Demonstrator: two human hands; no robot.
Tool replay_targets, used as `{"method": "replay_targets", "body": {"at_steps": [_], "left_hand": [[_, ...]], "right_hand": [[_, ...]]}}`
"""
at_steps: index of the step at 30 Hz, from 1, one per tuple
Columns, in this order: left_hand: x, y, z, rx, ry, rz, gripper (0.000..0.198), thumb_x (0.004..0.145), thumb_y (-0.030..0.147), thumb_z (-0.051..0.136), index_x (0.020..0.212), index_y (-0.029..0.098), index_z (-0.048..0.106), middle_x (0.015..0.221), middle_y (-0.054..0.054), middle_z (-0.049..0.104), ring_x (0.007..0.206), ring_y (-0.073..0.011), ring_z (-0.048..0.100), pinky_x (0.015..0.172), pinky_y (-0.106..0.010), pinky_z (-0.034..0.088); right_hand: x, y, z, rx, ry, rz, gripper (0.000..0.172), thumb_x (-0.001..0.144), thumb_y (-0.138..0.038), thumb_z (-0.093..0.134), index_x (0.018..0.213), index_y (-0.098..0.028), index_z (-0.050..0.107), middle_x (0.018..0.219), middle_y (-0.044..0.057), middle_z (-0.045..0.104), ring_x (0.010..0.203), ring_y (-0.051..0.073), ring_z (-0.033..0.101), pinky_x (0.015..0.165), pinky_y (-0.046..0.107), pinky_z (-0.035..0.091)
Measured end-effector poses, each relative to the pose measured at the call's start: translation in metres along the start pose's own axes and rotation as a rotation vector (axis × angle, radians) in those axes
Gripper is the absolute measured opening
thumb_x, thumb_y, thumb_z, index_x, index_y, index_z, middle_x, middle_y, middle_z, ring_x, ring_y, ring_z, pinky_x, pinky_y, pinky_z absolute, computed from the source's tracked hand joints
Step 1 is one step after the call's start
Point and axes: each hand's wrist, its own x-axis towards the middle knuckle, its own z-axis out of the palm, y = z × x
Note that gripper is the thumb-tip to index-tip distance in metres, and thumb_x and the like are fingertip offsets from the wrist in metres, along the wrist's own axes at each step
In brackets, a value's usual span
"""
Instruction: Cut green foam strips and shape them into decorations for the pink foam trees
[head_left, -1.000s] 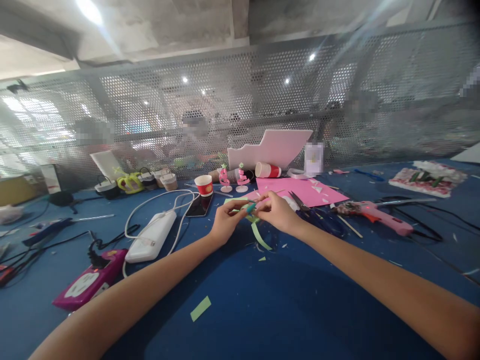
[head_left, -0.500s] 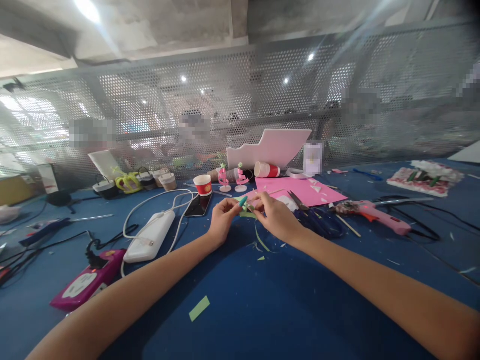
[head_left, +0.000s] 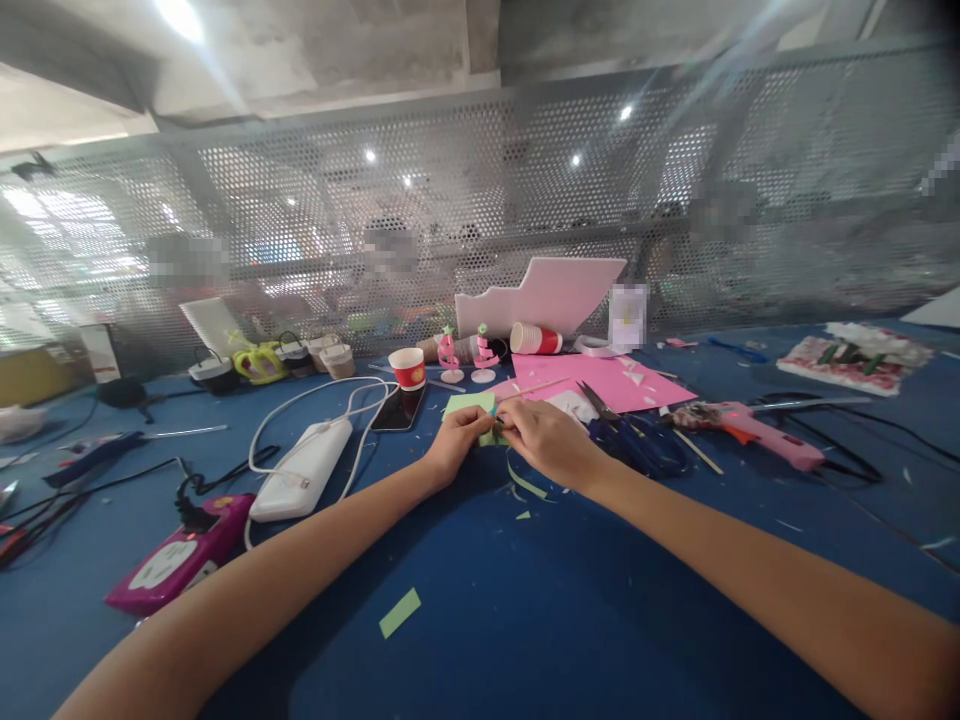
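My left hand (head_left: 456,443) and my right hand (head_left: 546,438) meet over the blue table (head_left: 525,620), fingers pinched together on a curled green paper strip (head_left: 525,483) whose loose tail trails down toward the table. A thin wooden stick (head_left: 534,389) pokes up from between my fingers. Just behind my hands lies a green paper sheet (head_left: 469,401). Blue-handled scissors (head_left: 626,432) lie right of my right hand, on the edge of a pink paper sheet (head_left: 600,380).
A pink glue gun (head_left: 754,424) with cable lies at right. A white power bank (head_left: 302,470), phone (head_left: 397,409), pink power strip (head_left: 180,555) and cables sit left. Red paper cups (head_left: 409,368), small pink paper figures (head_left: 465,358) and a mesh screen (head_left: 525,200) stand behind. Green scraps (head_left: 400,612) lie near.
My hands have drawn closer together and lowered slightly, and the green strip is wound tighter, with a shorter tail hanging than a second ago.
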Motion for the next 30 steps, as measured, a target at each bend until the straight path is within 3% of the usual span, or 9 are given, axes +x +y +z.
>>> {"method": "replay_targets", "body": {"at_steps": [4,7,11,14,18,21,25,30], "left_hand": [[-0.002,0.004,0.001,-0.091,0.033,-0.019,0.032,0.064,0.039,0.07,0.056,0.014,0.052,0.053,0.004,0.046,0.05,-0.0063,0.038,0.049,-0.021,0.028],[0.0,0.005,-0.001,-0.258,0.109,-0.017,0.028,0.061,0.035,0.072,0.058,0.015,0.052,0.062,0.002,0.052,0.06,-0.0084,0.048,0.059,-0.021,0.038],[0.003,0.004,-0.005,-0.4,0.173,-0.048,0.028,0.059,0.032,0.074,0.059,0.016,0.052,0.065,0.001,0.053,0.066,-0.0098,0.052,0.065,-0.022,0.044],[0.004,0.002,-0.006,-0.401,0.176,-0.059,0.028,0.058,0.032,0.075,0.061,0.015,0.053,0.066,0.001,0.054,0.066,-0.0095,0.053,0.063,-0.022,0.044],[0.004,0.001,-0.005,-0.414,0.162,-0.035,0.028,0.059,0.032,0.076,0.062,0.015,0.054,0.068,0.002,0.055,0.069,-0.0094,0.055,0.066,-0.022,0.045],[0.005,0.001,-0.006,-0.44,0.177,-0.042,0.03,0.059,0.032,0.076,0.061,0.015,0.051,0.066,0.003,0.055,0.068,-0.0088,0.055,0.068,-0.022,0.045],[0.007,-0.001,-0.007,-0.463,0.204,-0.031,0.033,0.059,0.032,0.076,0.062,0.015,0.048,0.063,0.005,0.051,0.062,-0.0068,0.053,0.067,-0.023,0.048],[0.005,-0.001,-0.006,-0.462,0.179,-0.026,0.037,0.057,0.034,0.077,0.066,0.016,0.046,0.07,0.003,0.057,0.067,-0.0098,0.059,0.069,-0.026,0.051]], "right_hand": [[0.001,0.0,0.0,0.167,0.086,0.084,0.02,0.082,-0.016,0.052,0.1,-0.018,0.044,0.089,0.01,0.064,0.087,0.023,0.062,0.078,0.039,0.05],[0.003,0.002,0.001,0.399,0.182,0.286,0.035,0.076,-0.027,0.062,0.103,-0.019,0.041,0.096,0.011,0.061,0.089,0.022,0.061,0.078,0.038,0.051],[0.002,0.006,0.008,0.57,0.156,0.519,0.051,0.068,-0.042,0.072,0.102,-0.018,0.042,0.102,0.012,0.059,0.095,0.024,0.06,0.079,0.039,0.052],[0.002,0.007,0.01,0.516,0.114,0.485,0.049,0.065,-0.041,0.075,0.099,-0.019,0.049,0.104,0.011,0.06,0.101,0.025,0.057,0.086,0.043,0.047],[0.004,0.007,0.005,0.45,0.079,0.439,0.025,0.074,-0.04,0.068,0.079,-0.019,0.055,0.084,0.006,0.063,0.087,0.022,0.058,0.079,0.039,0.047],[0.005,0.007,0.002,0.568,0.061,0.481,0.027,0.078,-0.045,0.062,0.075,-0.019,0.054,0.07,0.002,0.06,0.068,0.017,0.057,0.067,0.033,0.047],[0.004,0.005,0.002,0.729,-0.018,0.496,0.032,0.08,-0.049,0.058,0.074,-0.018,0.055,0.063,0.0,0.059,0.058,0.015,0.057,0.06,0.029,0.044],[-0.001,0.003,0.009,0.667,-0.036,0.508,0.028,0.09,-0.039,0.043,0.076,-0.019,0.056,0.051,-0.003,0.054,0.049,0.016,0.056,0.057,0.028,0.043]]}}
